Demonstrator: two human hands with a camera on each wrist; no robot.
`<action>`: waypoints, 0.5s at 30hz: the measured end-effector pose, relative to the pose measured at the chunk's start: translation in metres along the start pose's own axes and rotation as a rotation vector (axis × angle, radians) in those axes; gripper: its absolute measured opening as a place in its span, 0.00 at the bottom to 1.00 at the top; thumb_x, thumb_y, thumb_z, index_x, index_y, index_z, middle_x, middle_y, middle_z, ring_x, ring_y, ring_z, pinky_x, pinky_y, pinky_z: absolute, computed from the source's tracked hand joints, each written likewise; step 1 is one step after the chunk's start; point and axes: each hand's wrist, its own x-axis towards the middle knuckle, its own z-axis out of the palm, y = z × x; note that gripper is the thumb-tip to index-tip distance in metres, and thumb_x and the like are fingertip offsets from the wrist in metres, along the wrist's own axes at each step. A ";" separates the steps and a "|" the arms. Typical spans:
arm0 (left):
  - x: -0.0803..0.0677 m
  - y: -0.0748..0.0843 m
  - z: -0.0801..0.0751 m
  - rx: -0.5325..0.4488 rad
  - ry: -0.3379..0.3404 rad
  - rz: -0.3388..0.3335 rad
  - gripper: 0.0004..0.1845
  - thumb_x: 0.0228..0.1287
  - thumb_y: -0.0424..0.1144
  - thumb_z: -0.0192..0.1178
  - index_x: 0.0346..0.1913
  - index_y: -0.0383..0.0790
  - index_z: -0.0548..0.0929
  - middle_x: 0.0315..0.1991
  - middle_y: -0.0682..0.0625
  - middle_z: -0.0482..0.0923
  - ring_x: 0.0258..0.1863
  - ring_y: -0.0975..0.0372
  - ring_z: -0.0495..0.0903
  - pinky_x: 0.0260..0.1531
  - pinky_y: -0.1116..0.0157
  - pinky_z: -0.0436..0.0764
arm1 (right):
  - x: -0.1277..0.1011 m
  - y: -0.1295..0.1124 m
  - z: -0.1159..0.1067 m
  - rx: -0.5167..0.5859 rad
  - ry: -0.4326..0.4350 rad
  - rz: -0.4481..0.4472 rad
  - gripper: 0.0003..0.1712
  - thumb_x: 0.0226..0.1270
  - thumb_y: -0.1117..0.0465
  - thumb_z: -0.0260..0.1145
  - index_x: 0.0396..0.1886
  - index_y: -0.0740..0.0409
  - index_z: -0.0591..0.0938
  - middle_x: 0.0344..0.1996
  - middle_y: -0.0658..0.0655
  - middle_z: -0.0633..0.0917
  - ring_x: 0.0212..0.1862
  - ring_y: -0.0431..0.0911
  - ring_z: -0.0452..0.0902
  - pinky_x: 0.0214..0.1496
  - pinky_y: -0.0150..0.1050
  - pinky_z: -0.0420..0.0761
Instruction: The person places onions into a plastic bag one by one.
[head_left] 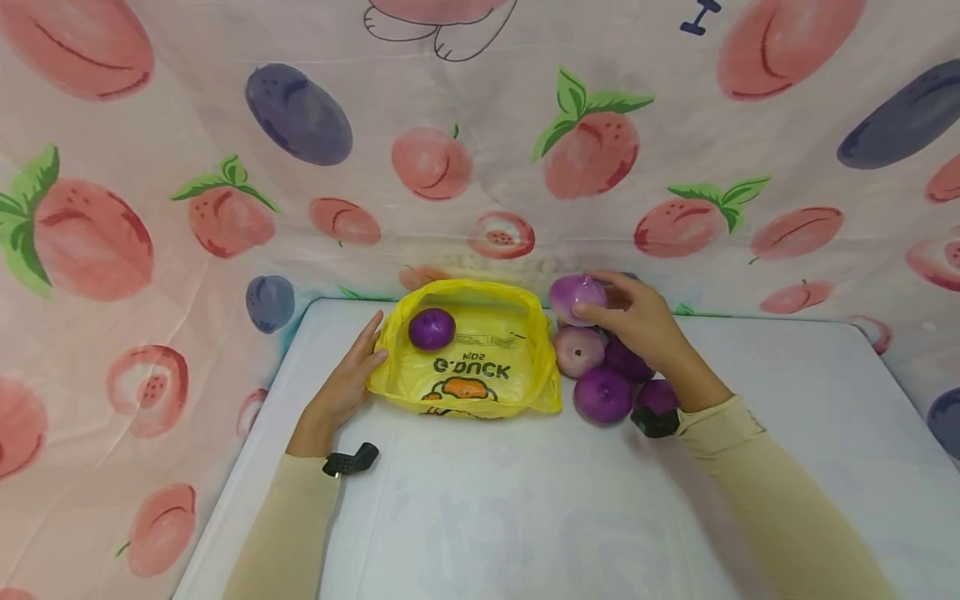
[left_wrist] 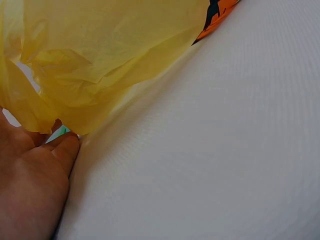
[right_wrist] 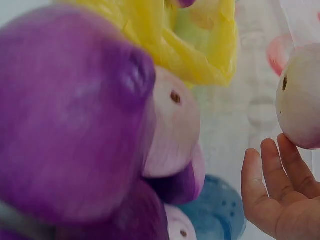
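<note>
A yellow plastic bag (head_left: pixel 480 358) printed with a duck lies open on the white table (head_left: pixel 525 500), with one purple onion (head_left: pixel 432 328) inside. My left hand (head_left: pixel 347 379) rests with straight fingers against the bag's left edge; in the left wrist view the fingers (left_wrist: pixel 60 150) touch the yellow bag (left_wrist: pixel 100 55). My right hand (head_left: pixel 630 321) grips a pale purple onion (head_left: pixel 576 296) lifted just right of the bag. The held onion (right_wrist: pixel 300 97) rests on the fingertips (right_wrist: pixel 280 170) in the right wrist view. Several more purple onions (head_left: pixel 603 393) lie under that hand.
A cloth printed with peaches and plums (head_left: pixel 450 158) hangs around the table on the left, back and right. Bare white tabletop stretches in front of the bag and to the right of the onions. A close onion (right_wrist: pixel 75 115) fills the right wrist view.
</note>
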 end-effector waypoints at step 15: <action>0.000 0.000 -0.001 0.011 0.008 -0.005 0.38 0.81 0.46 0.49 0.82 0.68 0.42 0.85 0.49 0.39 0.82 0.53 0.46 0.80 0.48 0.45 | 0.012 -0.020 0.033 0.050 -0.048 -0.048 0.43 0.57 0.35 0.75 0.72 0.37 0.75 0.67 0.52 0.79 0.65 0.53 0.77 0.67 0.56 0.77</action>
